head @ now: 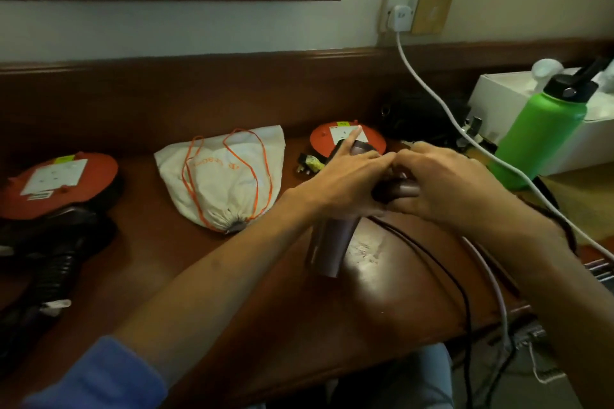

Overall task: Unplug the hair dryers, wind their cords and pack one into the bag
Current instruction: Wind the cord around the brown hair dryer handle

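Above the middle of the wooden desk (232, 276) I hold a mauve hair dryer (332, 242), handle pointing down. My left hand (345, 176) grips its body, index finger stretched out. My right hand (448, 183) closes on the other side of it. Its dark cord (445, 272) trails off the desk's right edge. A white drawstring bag (222, 176) with orange cords lies to the left, drawn shut. A black hair dryer (56, 259) lies at the far left, partly in shadow.
Two orange extension reels sit on the desk, one (56, 183) far left, one (335, 136) behind my hands, a loose plug (309, 165) beside it. A white charger (400, 18) sits in the wall socket, its cable (465, 129) crossing right. A green bottle (545, 129) and white box (498, 93) stand right.
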Available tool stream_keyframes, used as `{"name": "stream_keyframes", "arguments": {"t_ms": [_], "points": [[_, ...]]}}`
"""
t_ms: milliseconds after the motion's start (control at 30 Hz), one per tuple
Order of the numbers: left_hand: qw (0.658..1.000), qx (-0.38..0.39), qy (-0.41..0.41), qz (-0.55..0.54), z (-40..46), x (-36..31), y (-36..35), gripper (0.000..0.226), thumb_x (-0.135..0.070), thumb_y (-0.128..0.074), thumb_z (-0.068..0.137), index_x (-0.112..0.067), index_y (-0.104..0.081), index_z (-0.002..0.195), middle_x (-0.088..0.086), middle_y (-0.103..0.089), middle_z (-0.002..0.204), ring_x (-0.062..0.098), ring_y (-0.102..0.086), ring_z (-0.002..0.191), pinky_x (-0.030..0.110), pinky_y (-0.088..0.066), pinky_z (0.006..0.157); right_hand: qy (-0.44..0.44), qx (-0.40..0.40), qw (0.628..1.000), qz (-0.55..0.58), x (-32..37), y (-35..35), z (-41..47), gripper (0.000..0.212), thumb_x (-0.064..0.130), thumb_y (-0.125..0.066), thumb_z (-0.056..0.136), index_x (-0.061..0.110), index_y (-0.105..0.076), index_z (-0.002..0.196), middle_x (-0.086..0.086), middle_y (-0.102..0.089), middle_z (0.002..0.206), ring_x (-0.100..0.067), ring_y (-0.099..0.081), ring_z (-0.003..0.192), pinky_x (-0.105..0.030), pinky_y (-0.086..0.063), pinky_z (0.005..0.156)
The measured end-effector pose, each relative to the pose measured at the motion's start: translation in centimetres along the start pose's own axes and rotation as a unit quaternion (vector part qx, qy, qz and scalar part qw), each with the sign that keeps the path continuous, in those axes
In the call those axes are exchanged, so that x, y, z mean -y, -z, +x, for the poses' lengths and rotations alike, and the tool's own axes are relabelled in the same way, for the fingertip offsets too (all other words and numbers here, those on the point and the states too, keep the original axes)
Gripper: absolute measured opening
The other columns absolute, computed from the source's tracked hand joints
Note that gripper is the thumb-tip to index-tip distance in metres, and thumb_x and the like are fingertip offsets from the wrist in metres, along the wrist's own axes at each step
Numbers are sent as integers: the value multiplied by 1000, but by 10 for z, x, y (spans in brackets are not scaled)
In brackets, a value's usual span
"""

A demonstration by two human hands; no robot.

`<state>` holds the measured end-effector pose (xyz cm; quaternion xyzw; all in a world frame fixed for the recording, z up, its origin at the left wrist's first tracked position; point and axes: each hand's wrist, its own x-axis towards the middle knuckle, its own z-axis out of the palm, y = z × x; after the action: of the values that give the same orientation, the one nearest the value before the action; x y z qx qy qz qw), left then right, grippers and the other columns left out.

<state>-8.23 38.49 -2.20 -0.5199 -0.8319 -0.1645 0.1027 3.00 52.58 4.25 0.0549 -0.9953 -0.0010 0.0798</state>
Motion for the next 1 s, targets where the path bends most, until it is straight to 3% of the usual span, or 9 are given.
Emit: {"name": "stream_keyframes", "arguments": {"t_ms": [133,200,267,333,400,533,633,867,1000], "points": [[980,-41,108,-162,-35,26,8,49,-43,-79,85,-30,-55,126,-10,-75,114,13,-61,124,60,-9,124,-100,-33,994,-14,-12,31,6,59,45,-81,79,26,-49,125,-5,-63,109,-31,-64,97,-50,-57,84],[948,-70,150,-274,-54,36,11,46,-39,-81,86,-31,-56,125,-8,-75,109,10,-67,112,51,-38,114,-157,-117,981,12,-32,34,3,40,36,-74,86,22,-52,118,-14,-67,98,-38,-67,89,-55,-59,78],[901,-112,199,-369,-70,39,16,38,-28,-79,89,-26,-59,121,0,-71,105,12,-70,99,28,-55,90,-153,-194,955,162,-43,27,-1,21,23,-68,95,15,-57,111,-18,-68,87,-34,-70,69,-51,-62,64],[872,-139,233,-408,-82,41,17,36,-26,-77,91,-24,-60,123,6,-69,109,19,-71,100,28,-59,83,-109,-219,906,344,-31,13,-8,11,13,-64,98,6,-61,107,-19,-67,76,-29,-65,50,-40,-59,47],[865,-150,240,-413,-88,43,13,38,-27,-77,91,-23,-60,125,6,-70,108,19,-72,97,30,-60,83,-74,-259,879,394,-9,-13,-18,14,14,-63,98,9,-60,112,-13,-67,75,-22,-65,52,-28,-56,47],[828,-165,262,-467,-96,44,0,37,-25,-75,93,-24,-59,126,-1,-73,90,14,-73,83,27,-57,76,-42,-291,886,359,30,-76,-36,31,16,-53,101,12,-57,131,6,-66,98,-3,-66,82,-11,-53,70],[823,-151,268,-478,-101,43,-12,37,-36,-74,91,-24,-58,123,-2,-72,87,10,-71,82,27,-53,79,-13,-245,886,393,47,-107,-32,38,13,-55,99,17,-58,137,14,-62,98,-1,-62,82,-14,-51,68],[819,-135,268,-489,-98,28,-14,55,-74,-51,85,-30,-66,113,-14,-71,85,1,-69,82,18,-52,77,70,-163,913,366,71,-125,-2,34,1,-63,97,12,-70,127,1,-68,104,-7,-66,91,-12,-51,80],[844,-88,271,-455,-98,32,-16,55,-83,-69,68,-44,-64,108,-12,-70,93,7,-70,91,31,-56,89,54,-161,921,352,72,-136,2,20,4,-66,94,13,-77,109,4,-69,92,-2,-63,79,-14,-49,71]]}}
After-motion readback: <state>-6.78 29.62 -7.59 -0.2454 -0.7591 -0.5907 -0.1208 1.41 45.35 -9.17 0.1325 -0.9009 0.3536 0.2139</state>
